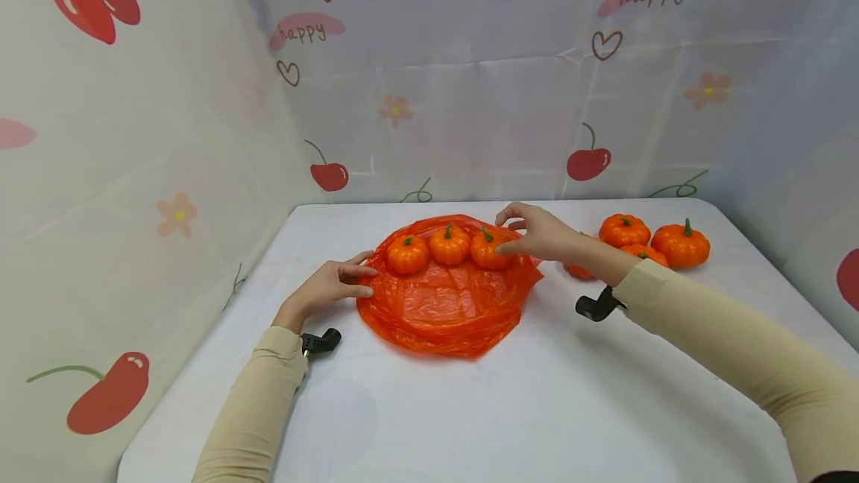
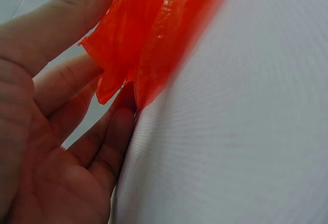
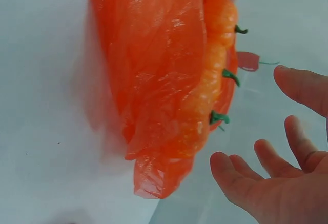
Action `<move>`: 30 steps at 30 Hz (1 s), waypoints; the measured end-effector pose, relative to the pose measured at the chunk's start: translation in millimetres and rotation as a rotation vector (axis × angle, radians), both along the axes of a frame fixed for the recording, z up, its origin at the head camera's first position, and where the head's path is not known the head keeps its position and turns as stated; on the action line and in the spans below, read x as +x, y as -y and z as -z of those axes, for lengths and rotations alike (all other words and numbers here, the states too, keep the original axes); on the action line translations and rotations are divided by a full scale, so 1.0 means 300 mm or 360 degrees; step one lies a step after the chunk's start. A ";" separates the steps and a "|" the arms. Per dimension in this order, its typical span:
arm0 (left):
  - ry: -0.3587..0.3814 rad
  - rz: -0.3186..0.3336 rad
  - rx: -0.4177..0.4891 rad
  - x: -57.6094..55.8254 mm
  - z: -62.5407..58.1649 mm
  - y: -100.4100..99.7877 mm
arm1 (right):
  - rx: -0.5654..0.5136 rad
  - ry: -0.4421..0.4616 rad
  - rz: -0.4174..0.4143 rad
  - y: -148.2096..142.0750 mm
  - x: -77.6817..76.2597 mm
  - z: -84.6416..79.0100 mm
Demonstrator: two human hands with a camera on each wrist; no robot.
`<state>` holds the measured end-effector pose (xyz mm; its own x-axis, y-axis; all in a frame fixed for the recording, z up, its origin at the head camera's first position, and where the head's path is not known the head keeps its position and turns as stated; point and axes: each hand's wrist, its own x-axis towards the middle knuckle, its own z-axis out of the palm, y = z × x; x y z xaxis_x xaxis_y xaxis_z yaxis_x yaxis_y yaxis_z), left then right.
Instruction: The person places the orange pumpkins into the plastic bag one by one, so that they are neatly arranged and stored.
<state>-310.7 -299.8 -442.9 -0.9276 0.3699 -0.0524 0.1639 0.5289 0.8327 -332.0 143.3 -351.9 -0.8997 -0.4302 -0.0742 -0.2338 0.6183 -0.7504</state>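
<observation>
An orange-red plastic bag [image 1: 439, 304] lies spread on the table, its rim gathered into a round. Along its far side sit three small orange pumpkins with green stems: a left one [image 1: 407, 255], a middle one [image 1: 450, 245] and a right one [image 1: 490, 250]. My left hand [image 1: 329, 289] holds the bag's left edge, with the thumb on one side and fingers behind the plastic in the left wrist view. My right hand [image 1: 537, 233] is at the right pumpkin, its fingers spread and bent. In the right wrist view, the fingertips [image 3: 220, 162] stand apart from the pumpkins.
Several more pumpkins [image 1: 680, 244] cluster at the back right of the white table [image 1: 429, 416], partly behind my right forearm. A printed curtain [image 1: 470, 133] hangs behind the table and along both sides.
</observation>
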 end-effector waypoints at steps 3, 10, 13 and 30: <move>-0.0010 0.0004 0.0008 -0.001 0.001 0.001 | -0.0026 -0.0019 0.0014 -0.016 0.020 -0.014; 0.0012 -0.0009 0.0024 -0.001 0.006 -0.001 | -0.0063 -0.0067 0.0047 -0.079 0.042 -0.017; 0.0015 -0.0012 0.0029 0.000 0.004 -0.002 | -0.0072 -0.0089 0.0081 -0.111 0.051 -0.021; 0.0001 -0.0007 0.0028 0.004 -0.002 -0.003 | -0.0104 -0.0186 0.0183 -0.293 0.146 -0.047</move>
